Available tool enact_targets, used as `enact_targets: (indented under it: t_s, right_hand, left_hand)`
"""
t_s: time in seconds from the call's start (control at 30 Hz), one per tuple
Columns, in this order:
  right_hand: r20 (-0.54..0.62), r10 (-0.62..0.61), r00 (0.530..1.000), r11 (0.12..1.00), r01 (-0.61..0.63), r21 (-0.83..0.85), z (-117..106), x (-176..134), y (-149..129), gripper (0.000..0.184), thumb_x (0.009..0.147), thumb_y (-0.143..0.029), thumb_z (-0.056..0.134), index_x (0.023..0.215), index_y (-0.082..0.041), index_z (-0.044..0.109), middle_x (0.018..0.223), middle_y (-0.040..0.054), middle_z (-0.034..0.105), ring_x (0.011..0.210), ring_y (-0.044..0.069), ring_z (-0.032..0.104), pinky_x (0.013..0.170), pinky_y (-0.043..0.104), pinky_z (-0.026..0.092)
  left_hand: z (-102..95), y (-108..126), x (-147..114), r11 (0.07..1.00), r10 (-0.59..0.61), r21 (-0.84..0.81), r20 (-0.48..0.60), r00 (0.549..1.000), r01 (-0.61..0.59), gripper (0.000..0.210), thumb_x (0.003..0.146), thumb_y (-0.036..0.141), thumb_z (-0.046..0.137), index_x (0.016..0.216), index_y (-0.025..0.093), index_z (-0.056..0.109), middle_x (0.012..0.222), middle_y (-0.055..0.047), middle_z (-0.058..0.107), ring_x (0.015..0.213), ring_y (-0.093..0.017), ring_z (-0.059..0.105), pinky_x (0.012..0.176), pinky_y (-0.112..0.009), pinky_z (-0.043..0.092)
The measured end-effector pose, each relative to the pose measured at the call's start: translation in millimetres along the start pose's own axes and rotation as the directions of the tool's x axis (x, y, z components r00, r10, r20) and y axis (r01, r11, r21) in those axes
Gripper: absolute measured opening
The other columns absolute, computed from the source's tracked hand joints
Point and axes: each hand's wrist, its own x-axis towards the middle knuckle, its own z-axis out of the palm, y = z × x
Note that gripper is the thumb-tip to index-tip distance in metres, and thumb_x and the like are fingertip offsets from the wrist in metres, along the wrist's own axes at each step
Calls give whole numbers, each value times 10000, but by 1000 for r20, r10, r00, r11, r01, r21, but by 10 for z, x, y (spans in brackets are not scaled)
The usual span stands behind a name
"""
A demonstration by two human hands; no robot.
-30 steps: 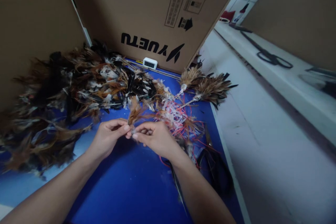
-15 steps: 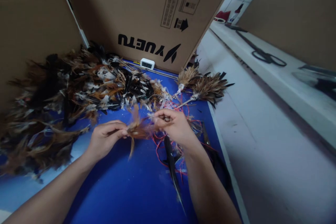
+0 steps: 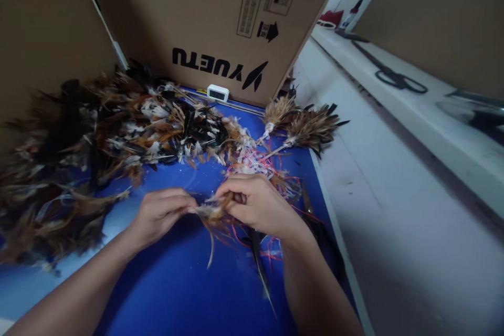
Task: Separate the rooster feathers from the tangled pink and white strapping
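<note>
Between my hands is a small bunch of brown feathers with pale fluff. My left hand pinches its left end between thumb and fingers. From the other side, the curled fingers of my right hand grip the bunch's fluffy part; the fingertips are partly hidden. Under and beside my right forearm lie tangled pink strings and a long black feather. Behind my hands spreads a large heap of brown, black and white feathers. Two tied feather bundles on sticks rest beyond my right hand.
A cardboard box stands behind the blue tabletop, with a small white digital display before it. Black-handled scissors lie on the white ledge at right. A dark metal tool lies near the table's right edge.
My right hand has moved down and left onto the feather bunch, which is now lower. My left hand has shifted slightly down and keeps its pinch.
</note>
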Motion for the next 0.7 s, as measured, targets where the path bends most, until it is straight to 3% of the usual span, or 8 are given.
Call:
enact_targets:
  t_s: [0.17, 0.7]
  right_hand:
    - [50, -32, 998, 997, 35, -71, 23, 11, -64, 197, 730, 11, 613, 780, -167, 682, 753, -32, 632, 717, 86, 538, 709, 208, 388]
    - [115, -13, 993, 993, 26, -116, 49, 14, -92, 181, 758, -21, 613, 795, -181, 688, 777, -9, 652, 697, 109, 549, 668, 230, 388]
  left_hand:
    - [-3, -1, -29, 1000, -9, 30, 55, 998, 7, 98, 872, 114, 580, 842, 179, 647, 707, -13, 658, 633, -101, 619, 609, -180, 457]
    - [9, 64, 21, 993, -16, 116, 65, 998, 8, 161, 903, 187, 539, 786, 165, 648, 643, -24, 651, 572, -111, 602, 561, -186, 440]
